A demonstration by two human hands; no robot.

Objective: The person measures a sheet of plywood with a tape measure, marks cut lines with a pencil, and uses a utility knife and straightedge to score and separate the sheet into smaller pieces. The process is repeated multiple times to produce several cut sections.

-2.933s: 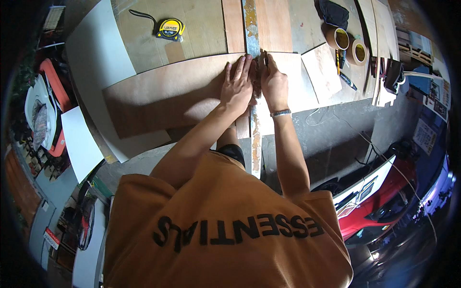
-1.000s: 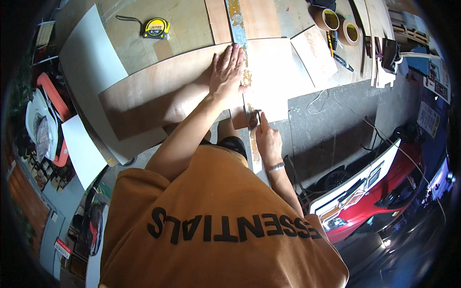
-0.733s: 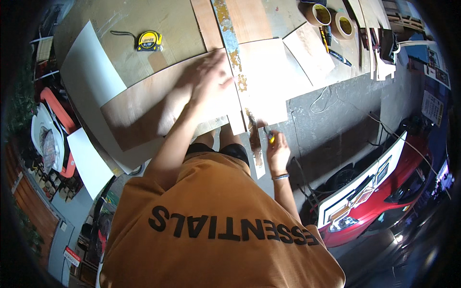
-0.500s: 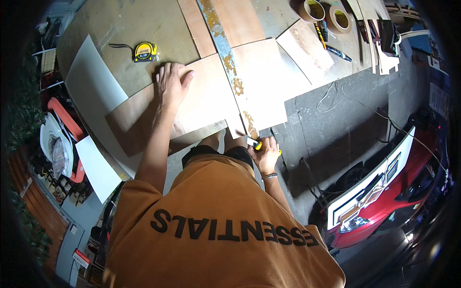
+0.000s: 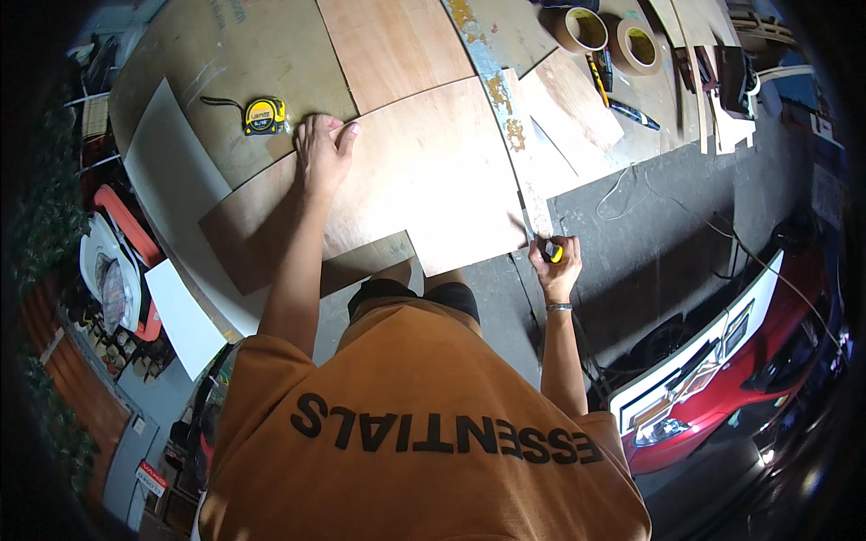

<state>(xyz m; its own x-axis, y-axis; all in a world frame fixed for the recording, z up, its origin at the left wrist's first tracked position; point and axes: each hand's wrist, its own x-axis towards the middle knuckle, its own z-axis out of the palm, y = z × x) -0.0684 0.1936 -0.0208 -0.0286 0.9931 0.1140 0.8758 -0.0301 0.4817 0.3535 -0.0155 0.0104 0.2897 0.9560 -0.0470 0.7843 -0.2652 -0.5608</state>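
Since half a second ago: long strip, pale with rusty patches, has slid rightward, near end swung out; right hand has gone the same way, left hand almost unmoved.

Left to right. White sheet, curved at its edge, on the desk, 9 o'clock of the left hand and apart from it; it runs beneath the plywood sheet. Yellow-and-black tape measure at 10 o'clock of the same hand, near, strap out to its left.

Left grip: laid over the plywood's far edge, fingers bent, thumb standing apart from them. Main expanse of the plywood fans out from this hand between 3 and 7 o'clock, near edge notched. Second plywood piece at 1 o'clock, its near end meeting the main sheet's far edge.

Strip runs from about 11 o'clock of the right hand down to it, along the plywood's right edge. Right grip: closed round a yellow-handled cutter, just beside the strip's near end; cannot tell if it pinches that too. Plywood lies at 10 o'clock of this grip, right corner near the fingers. Bracelet at the wrist.

Small plywood offcut at 12 o'clock; two tape rolls beyond, blue pen at 1. Red car between 4 and 5, well apart.
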